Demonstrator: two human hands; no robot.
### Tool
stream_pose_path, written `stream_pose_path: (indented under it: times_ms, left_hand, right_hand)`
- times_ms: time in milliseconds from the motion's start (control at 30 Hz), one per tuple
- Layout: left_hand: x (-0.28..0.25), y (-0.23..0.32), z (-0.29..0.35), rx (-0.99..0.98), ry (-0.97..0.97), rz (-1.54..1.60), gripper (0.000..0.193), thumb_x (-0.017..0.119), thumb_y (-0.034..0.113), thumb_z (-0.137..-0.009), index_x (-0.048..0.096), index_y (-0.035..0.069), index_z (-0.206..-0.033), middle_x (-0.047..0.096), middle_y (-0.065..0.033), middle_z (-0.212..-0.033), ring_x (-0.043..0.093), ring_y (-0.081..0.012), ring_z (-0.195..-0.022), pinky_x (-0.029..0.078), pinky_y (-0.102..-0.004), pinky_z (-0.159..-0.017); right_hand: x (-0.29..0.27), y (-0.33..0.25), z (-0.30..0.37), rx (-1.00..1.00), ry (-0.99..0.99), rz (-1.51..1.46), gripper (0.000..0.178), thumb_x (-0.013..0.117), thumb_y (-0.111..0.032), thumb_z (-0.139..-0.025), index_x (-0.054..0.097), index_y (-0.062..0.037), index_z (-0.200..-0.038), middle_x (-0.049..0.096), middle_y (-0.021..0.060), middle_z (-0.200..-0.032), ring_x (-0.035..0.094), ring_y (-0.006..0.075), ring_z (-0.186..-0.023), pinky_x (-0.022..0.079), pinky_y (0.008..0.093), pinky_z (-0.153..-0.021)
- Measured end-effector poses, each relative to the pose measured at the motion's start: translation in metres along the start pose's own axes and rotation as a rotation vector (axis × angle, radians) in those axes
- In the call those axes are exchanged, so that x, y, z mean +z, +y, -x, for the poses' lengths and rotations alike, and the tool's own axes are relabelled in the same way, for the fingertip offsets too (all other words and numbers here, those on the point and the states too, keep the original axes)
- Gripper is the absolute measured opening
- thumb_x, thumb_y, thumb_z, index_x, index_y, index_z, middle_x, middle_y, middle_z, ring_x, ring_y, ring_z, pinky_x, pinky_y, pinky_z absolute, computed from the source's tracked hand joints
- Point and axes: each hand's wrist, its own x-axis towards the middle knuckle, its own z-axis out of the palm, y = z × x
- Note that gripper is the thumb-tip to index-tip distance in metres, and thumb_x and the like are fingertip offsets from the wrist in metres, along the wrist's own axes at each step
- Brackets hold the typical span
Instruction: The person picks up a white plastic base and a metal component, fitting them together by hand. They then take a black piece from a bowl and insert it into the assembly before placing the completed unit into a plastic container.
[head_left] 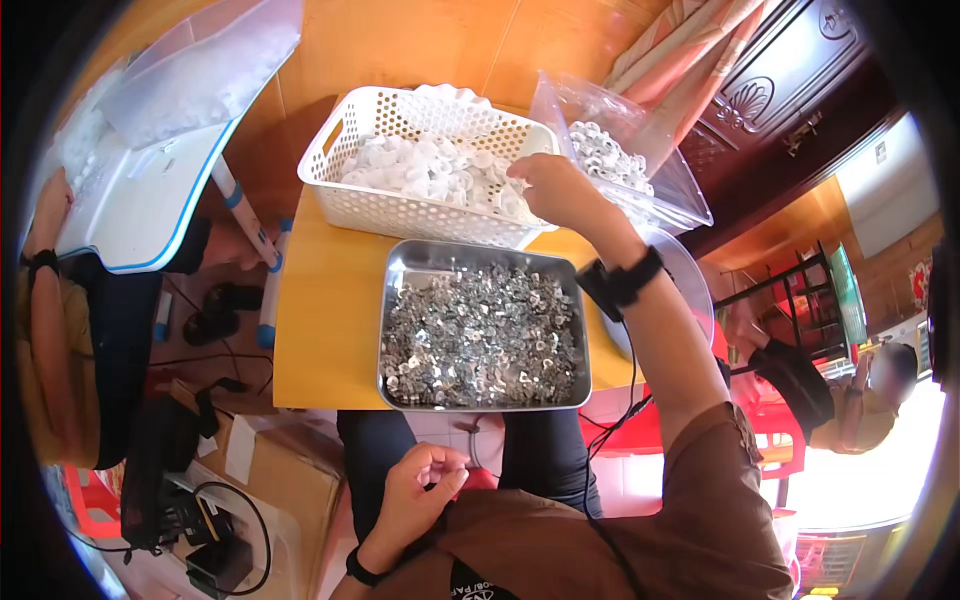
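Observation:
My right hand (565, 190) reaches over the right end of a white perforated plastic basket (420, 205), its fingers bent together at the small white plastic parts (430, 168) heaped inside. What those fingertips hold, if anything, is too small to make out. My left hand (425, 490) hovers above my lap with its fingers curled in and the thumb close to them. Anything inside that hand is hidden. Between my hands and the basket, a metal tray (388, 300) full of small shiny metal pieces (485, 340) sits at the front edge of the yellow table (330, 330).
A clear plastic bin (685, 205) with white ring-like parts stands right of the basket. At left, a person's hand (55, 200) rests by a white, blue-edged table (150, 220) holding a clear container. A cardboard box (260, 480) is at lower left. Black cables hang near my right arm.

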Motion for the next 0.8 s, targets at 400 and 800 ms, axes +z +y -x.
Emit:
stream_pose_path:
  times_ms: [400, 800]
  left_hand:
    - [-0.014, -0.007, -0.005, -0.019, 0.049, 0.041, 0.015, 0.063, 0.002, -0.085, 0.057, -0.002, -0.098, 0.059, -0.0061, -0.095, 0.057, -0.0100, -0.088, 0.047, -0.0241, -0.080]
    - [0.016, 0.010, 0.014, 0.078, 0.102, 0.130, 0.014, 0.062, 0.000, -0.086, 0.057, -0.001, -0.098, 0.060, -0.0048, -0.090, 0.059, -0.0096, -0.081, 0.049, -0.0235, -0.074]
  right_hand:
    - [0.036, 0.003, -0.038, -0.079, -0.190, 0.267, 0.020, 0.056, -0.004, -0.075, 0.067, -0.0124, -0.089, 0.068, 0.0111, -0.087, 0.064, 0.0294, -0.086, 0.050, 0.0388, -0.075]
    - [-0.050, -0.072, 0.119, 0.121, 0.050, -1.004, 0.018, 0.068, -0.002, -0.077, 0.064, 0.0049, -0.094, 0.067, 0.0067, -0.084, 0.063, 0.0088, -0.077, 0.051, 0.0214, -0.069]
